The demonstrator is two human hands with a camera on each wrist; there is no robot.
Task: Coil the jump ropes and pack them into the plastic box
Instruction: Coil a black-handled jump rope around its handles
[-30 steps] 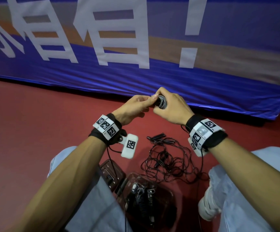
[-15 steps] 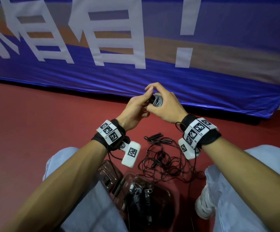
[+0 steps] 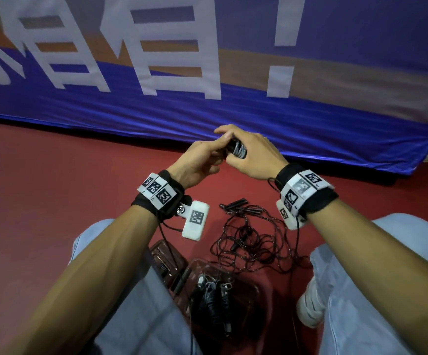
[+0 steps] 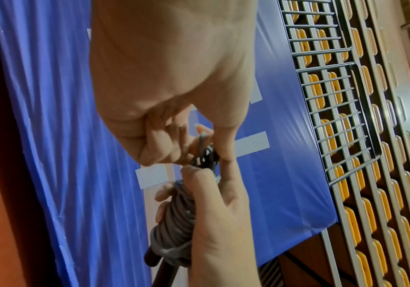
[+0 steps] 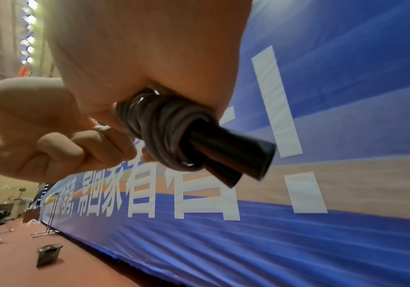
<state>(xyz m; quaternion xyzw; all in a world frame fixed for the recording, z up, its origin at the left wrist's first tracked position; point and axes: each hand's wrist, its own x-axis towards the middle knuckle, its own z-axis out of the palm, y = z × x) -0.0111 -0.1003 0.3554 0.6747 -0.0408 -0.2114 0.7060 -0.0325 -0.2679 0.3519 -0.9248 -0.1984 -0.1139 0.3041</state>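
Your right hand (image 3: 253, 157) gripped a grey rope (image 5: 164, 128) coiled tightly round its two black handles (image 5: 233, 155), held up in front of a blue banner (image 3: 233, 119). Your left hand (image 3: 197, 162) pinched the rope's loose end (image 4: 202, 139) at the top of the coil, fingers curled. On the red floor (image 3: 54, 188) between your knees lay a tangle (image 3: 253, 242) of dark ropes. Nearer you stood the clear box (image 3: 259, 293), already holding coiled ropes (image 3: 212, 295).
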